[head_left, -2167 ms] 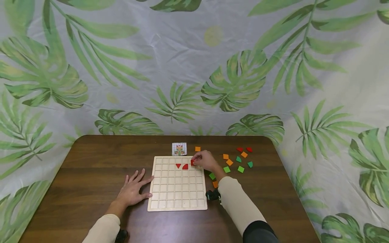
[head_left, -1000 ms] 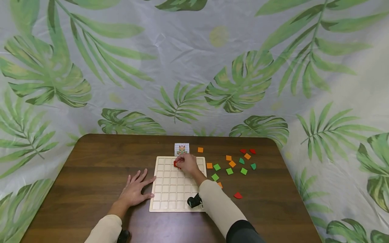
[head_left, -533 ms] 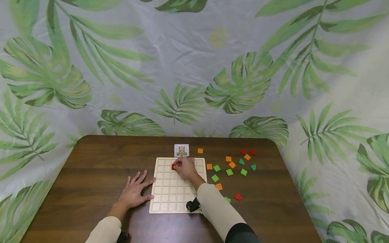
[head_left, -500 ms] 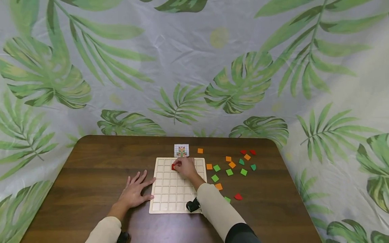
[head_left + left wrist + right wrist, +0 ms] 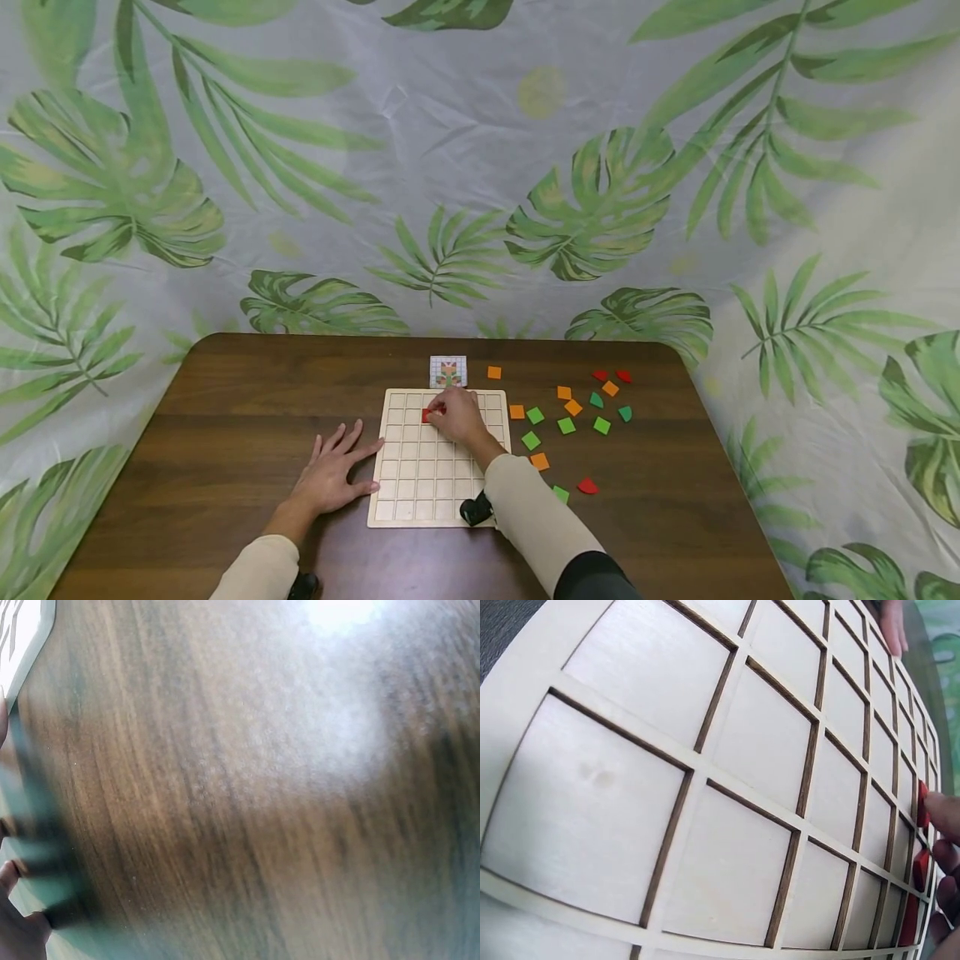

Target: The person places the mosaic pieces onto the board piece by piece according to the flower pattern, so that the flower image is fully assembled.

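My right hand (image 5: 456, 414) pinches a small red tile (image 5: 426, 416) at a square in the second row of the wooden grid board (image 5: 424, 489). In the right wrist view, the fingers (image 5: 946, 817) are right at that tile, down by the grid. Two more red tiles, one of them a red piece (image 5: 921, 868), sit in neighbouring squares, mostly hidden from the head view by the hand. My left hand (image 5: 330, 475) lies on the table with its fingers spread, the thumb and index fingertips at the board's left edge.
A small pattern card (image 5: 448, 372) lies just behind the board. Loose tiles are scattered to the right: orange squares (image 5: 564, 392), green squares (image 5: 602, 426), dark green pieces (image 5: 626, 413) and red ones (image 5: 588, 486). A leaf-print cloth (image 5: 450, 167) hangs behind the table.
My right hand has carried the red tile leftward across the board from its right side, then slightly nearer and down to a second-row square. The left hand has stayed in place.
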